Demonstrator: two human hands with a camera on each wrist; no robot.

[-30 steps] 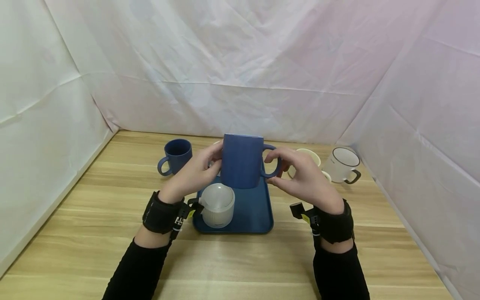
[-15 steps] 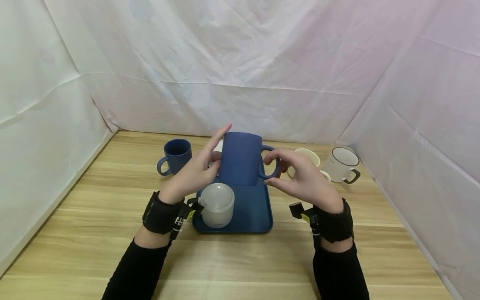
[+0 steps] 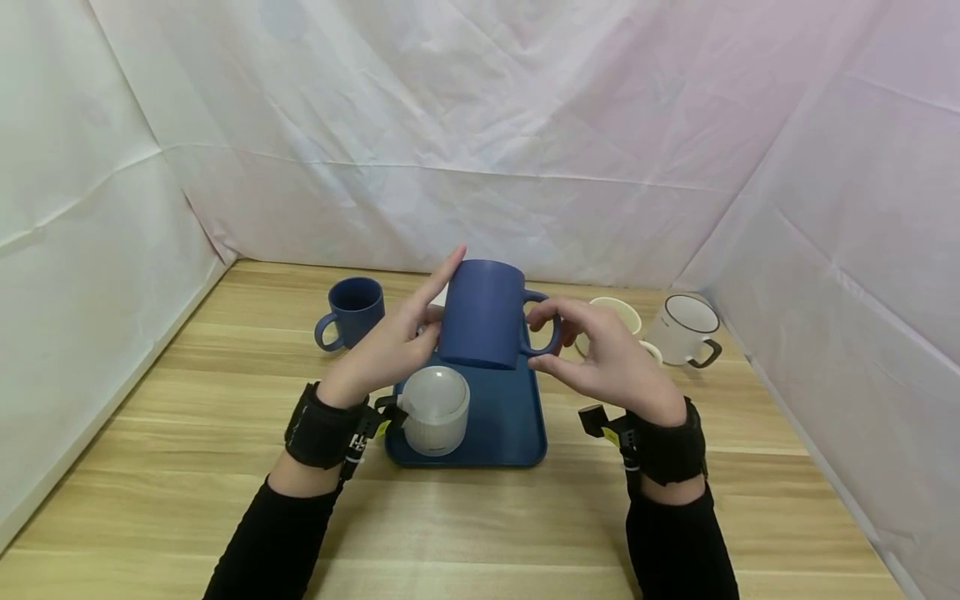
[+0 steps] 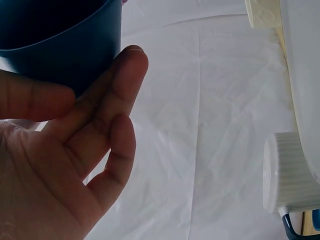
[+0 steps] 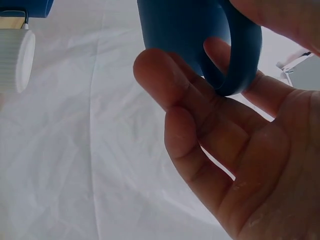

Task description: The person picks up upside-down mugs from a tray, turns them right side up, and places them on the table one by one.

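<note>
Blue mug [image 3: 482,314], upside down, is held above the far end of the tray [image 3: 510,425]: right hand [image 3: 607,358] pinches its handle, left hand [image 3: 390,346] steadies it with straight fingers, so lowering it level seems next.

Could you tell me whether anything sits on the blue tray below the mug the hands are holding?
Yes. A frosted white cup stands on the near left part of the tray. The blue mug, held by the left hand and right hand, hangs above the bare part behind it.
</note>
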